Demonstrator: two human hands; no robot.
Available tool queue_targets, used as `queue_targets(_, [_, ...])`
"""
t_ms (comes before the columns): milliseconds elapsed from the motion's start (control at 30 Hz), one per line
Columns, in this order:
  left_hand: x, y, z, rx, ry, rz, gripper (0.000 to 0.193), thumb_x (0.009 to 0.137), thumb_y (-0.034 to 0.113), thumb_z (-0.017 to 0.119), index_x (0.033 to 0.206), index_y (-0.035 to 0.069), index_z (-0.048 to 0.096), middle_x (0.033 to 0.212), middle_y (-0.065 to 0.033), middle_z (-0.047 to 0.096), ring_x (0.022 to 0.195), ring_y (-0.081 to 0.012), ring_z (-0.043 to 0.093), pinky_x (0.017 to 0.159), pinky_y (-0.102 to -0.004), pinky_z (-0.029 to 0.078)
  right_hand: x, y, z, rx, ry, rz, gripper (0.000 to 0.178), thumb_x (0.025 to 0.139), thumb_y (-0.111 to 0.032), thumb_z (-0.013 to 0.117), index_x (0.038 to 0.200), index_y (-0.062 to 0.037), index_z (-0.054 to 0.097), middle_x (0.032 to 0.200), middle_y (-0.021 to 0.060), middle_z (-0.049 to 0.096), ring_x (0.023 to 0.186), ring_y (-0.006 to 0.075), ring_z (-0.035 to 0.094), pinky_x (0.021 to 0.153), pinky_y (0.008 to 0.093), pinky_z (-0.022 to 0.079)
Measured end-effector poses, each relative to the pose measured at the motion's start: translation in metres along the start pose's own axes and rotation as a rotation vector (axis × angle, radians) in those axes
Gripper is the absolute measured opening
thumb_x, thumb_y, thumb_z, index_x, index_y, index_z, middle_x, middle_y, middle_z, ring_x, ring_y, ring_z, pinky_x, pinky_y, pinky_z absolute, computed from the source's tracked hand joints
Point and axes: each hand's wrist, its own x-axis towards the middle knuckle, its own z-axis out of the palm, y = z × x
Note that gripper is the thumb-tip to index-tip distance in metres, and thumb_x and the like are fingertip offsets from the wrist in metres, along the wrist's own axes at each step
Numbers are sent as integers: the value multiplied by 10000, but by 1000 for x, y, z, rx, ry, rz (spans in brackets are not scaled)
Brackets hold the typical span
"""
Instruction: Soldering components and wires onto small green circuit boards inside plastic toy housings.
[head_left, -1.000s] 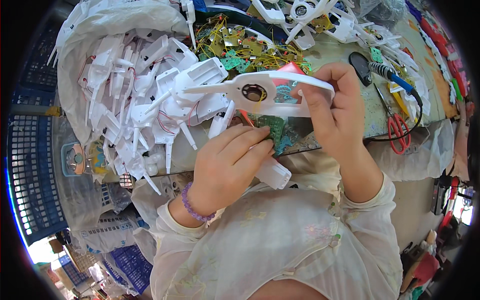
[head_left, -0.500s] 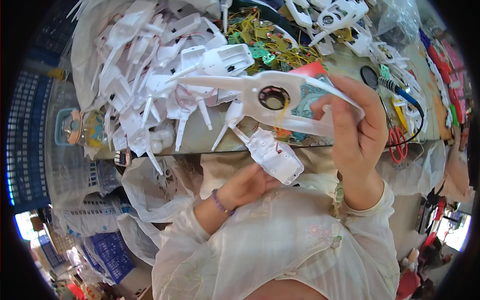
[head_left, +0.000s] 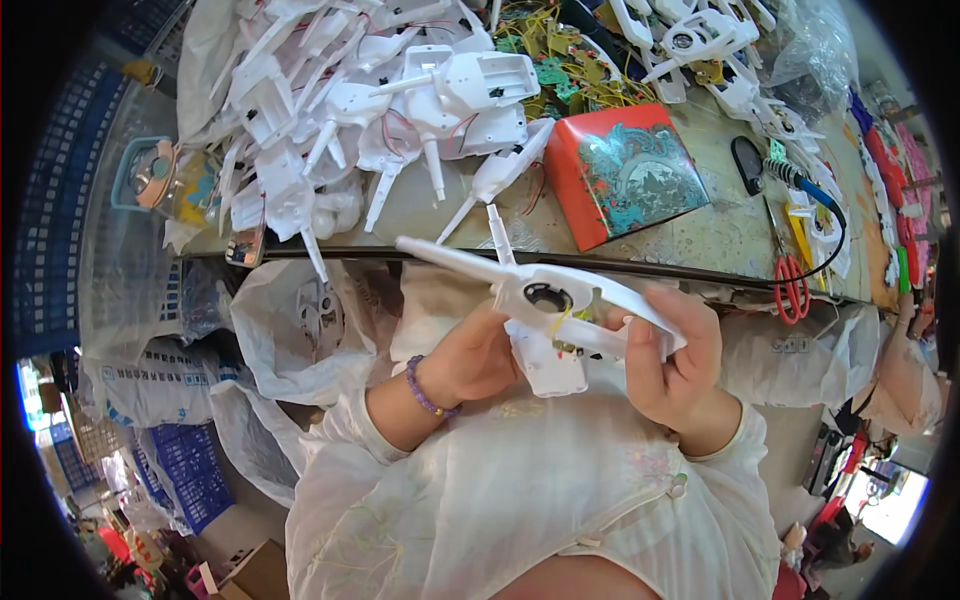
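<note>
My right hand (head_left: 675,370) grips one end of a white plastic shell (head_left: 518,292) between thumb and fingers. The shell has a long thin arm pointing left, open slots and a black round speaker-like part (head_left: 547,295) with yellow wires. Close behind and below it, my left hand (head_left: 475,360) holds a white plastic housing (head_left: 550,372) with a boxy body and a narrow stem pointing up. The two pieces overlap in front of my chest, just off the table edge; I cannot tell whether they touch. My left fingertips are partly hidden behind the housing.
White housings with thin wires (head_left: 285,185) heap at the table's far left. Circuit boards with yellow wires (head_left: 570,65) lie behind a red box (head_left: 575,200). At right are red-handled scissors (head_left: 792,290) and a blue-cabled tool (head_left: 815,190). A plastic bag (head_left: 275,335) hangs below the edge.
My right hand has lowered the shell from above the table toward my chest, uncovering the red box. The housing in my left hand has turned more upright, and the two pieces are closer together.
</note>
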Motion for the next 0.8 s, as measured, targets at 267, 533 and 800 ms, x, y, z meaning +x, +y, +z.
queue_targets(267, [11, 0, 19, 10, -28, 100, 487, 905, 331, 572, 1293, 61, 452, 1253, -97, 555, 1152, -230, 543, 979, -399, 436, -9, 12, 35, 137, 193, 71, 331, 940, -22, 436, 1244, -6, 308, 970, 171, 617, 759, 224, 630, 702, 322, 517])
queue_targets(533, [2, 7, 25, 121, 273, 343, 312, 873, 109, 566, 1169, 38, 502, 1092, -67, 609, 978, -192, 616, 868, -361, 504, -3, 30, 22, -244, 109, -323, 331, 886, -15, 521, 1203, 12, 428, 1033, 248, 606, 860, 384, 644, 717, 425, 547])
queue_targets(800, [-12, 12, 24, -70, 104, 404, 463, 866, 145, 479, 1321, 131, 392, 1247, -57, 503, 1165, -221, 493, 994, -397, 395, 5, 36, 46, -513, -44, -577, 382, 672, -64, 707, 1038, -116, 613, 1065, 124, 619, 974, 355, 613, 767, 370, 561])
